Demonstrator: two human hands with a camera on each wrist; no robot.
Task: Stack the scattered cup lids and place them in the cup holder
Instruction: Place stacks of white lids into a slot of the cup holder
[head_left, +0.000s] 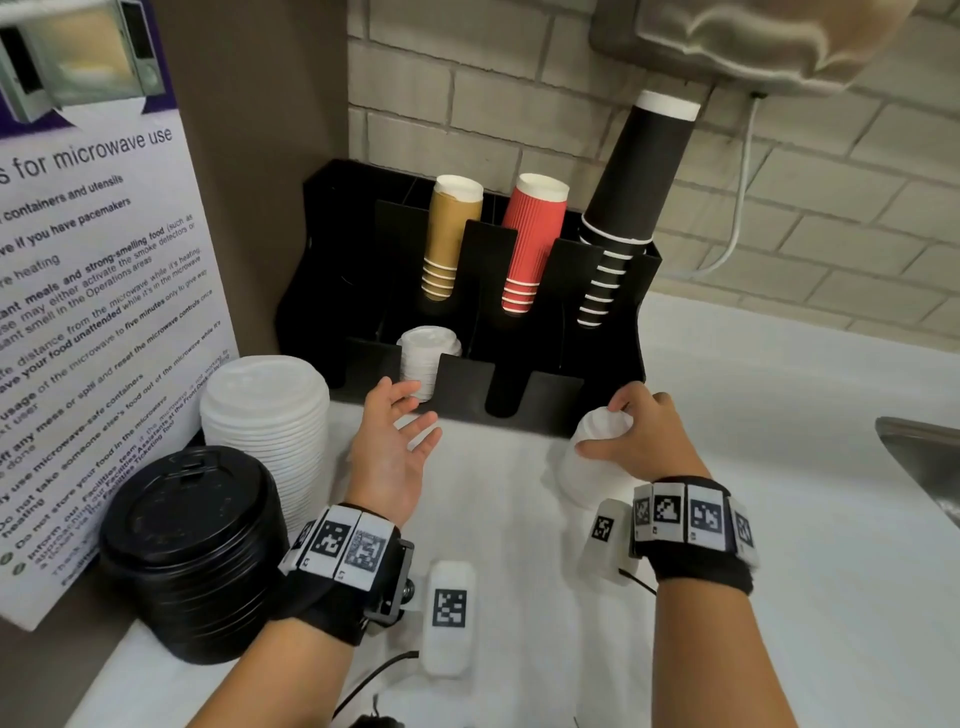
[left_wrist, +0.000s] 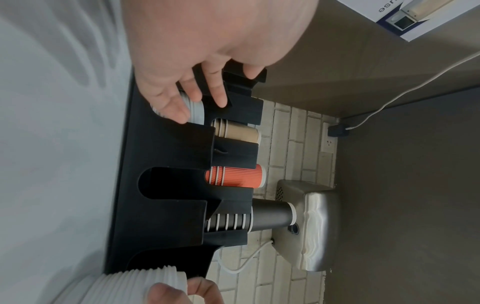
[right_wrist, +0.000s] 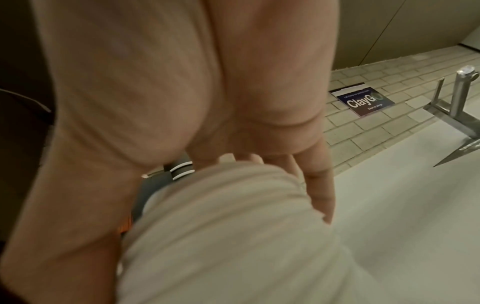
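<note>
A black cup holder (head_left: 613, 358) stands against the brick wall with tan, red and black cup stacks in its rear slots. A short stack of small white lids (head_left: 428, 358) sits in its front left slot. My left hand (head_left: 415, 415) is open just in front of that slot and holds nothing; in the left wrist view its fingers (left_wrist: 218, 96) spread over the slotted lids (left_wrist: 196, 111). My right hand (head_left: 618, 428) grips a tilted stack of white lids (head_left: 587, 475) near the holder's front right corner. The right wrist view shows this lid stack (right_wrist: 233, 236) under my fingers (right_wrist: 320, 185).
A tall stack of large white lids (head_left: 265, 410) and a stack of black lids (head_left: 192, 551) stand on the white counter at the left, before a microwave notice board (head_left: 93, 312). A metal sink (head_left: 919, 462) lies at the right edge. A paper towel dispenser (head_left: 753, 47) hangs above.
</note>
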